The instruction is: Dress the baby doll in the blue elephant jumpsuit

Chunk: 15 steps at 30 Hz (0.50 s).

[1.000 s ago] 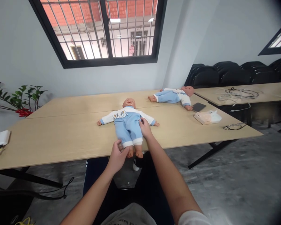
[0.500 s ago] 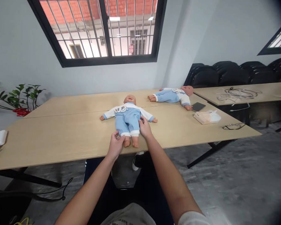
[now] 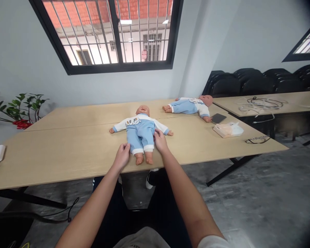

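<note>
A baby doll (image 3: 142, 110) lies on its back on the table, its head toward the window and both arms spread wide. It wears a white top with a cartoon face across the chest and light blue trousers (image 3: 139, 132) with white cuffs; its bare feet point at me. My left hand (image 3: 122, 156) is closed at the outer edge of the trouser leg on the left, just above the cuff. On the other side, my right hand (image 3: 160, 142) pinches the trousers near the hip, its fingertips partly hidden by the cloth.
A second doll (image 3: 187, 106) in matching clothes lies farther back on the wooden table (image 3: 67, 148). Near it are a dark flat object (image 3: 218, 118), a tissue pack (image 3: 227, 130) and glasses (image 3: 257, 140). Cables (image 3: 266, 103) cover part of another table. A plant (image 3: 23, 106) stands left.
My left hand has moved from the cuff at the ankle slightly up and left along the trouser leg. The doll's leg on that side looks straighter. My right hand stays at the hip.
</note>
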Tool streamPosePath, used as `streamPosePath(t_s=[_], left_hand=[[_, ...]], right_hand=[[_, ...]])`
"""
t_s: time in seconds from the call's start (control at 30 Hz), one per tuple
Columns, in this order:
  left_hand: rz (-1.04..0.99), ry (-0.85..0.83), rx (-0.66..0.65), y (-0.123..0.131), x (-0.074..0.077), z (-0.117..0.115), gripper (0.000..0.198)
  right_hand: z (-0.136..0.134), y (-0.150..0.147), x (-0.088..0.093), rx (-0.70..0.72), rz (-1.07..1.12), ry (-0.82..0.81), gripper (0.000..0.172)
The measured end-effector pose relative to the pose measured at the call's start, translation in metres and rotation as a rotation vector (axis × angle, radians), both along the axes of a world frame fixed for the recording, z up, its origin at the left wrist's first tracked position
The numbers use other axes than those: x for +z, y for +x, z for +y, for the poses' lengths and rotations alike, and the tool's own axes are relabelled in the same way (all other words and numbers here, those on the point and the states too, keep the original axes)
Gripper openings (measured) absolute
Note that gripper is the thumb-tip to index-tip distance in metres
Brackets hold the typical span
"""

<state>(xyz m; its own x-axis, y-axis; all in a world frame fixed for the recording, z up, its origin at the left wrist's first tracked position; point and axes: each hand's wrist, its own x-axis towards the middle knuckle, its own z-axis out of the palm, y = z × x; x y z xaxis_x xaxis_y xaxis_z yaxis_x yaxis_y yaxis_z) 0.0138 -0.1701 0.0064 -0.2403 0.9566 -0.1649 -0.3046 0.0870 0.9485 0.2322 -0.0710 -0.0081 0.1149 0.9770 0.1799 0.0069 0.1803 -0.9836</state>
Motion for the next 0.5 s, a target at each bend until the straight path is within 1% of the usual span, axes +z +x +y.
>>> streamPosePath(t_s=[0.1,0.17,0.23,0.3,0.37,0.43,0.5], left_hand=[[-0.094,-0.015,-0.007,-0.003,0.015,0.023,0.025],[-0.175,-0.055,-0.059,0.0,0.022,0.031,0.029],[-0.243,-0.109,-0.111,0.007,0.026,0.03,0.039],[-0.319,-0.16,-0.151,0.016,0.028,0.018,0.046],[-0.424,-0.202,-0.202,0.027,0.027,0.0,0.049],[-0.537,-0.22,-0.278,0.04,0.026,-0.02,0.045],[-0.628,-0.201,-0.371,0.052,0.024,-0.037,0.039]], right_hand=[[0.0,0.001,0.0,0.023,0.044,-0.041,0.051],[-0.001,0.001,0.0,0.04,0.05,-0.053,0.052],[-0.002,0.0,0.001,0.049,0.032,-0.046,0.051],[-0.002,0.0,0.001,0.043,0.002,-0.023,0.05],[-0.002,-0.001,0.0,0.032,-0.023,0.0,0.05],[-0.001,0.0,-0.002,0.024,-0.036,0.007,0.051],[0.001,0.002,-0.004,0.014,-0.04,0.003,0.054]])
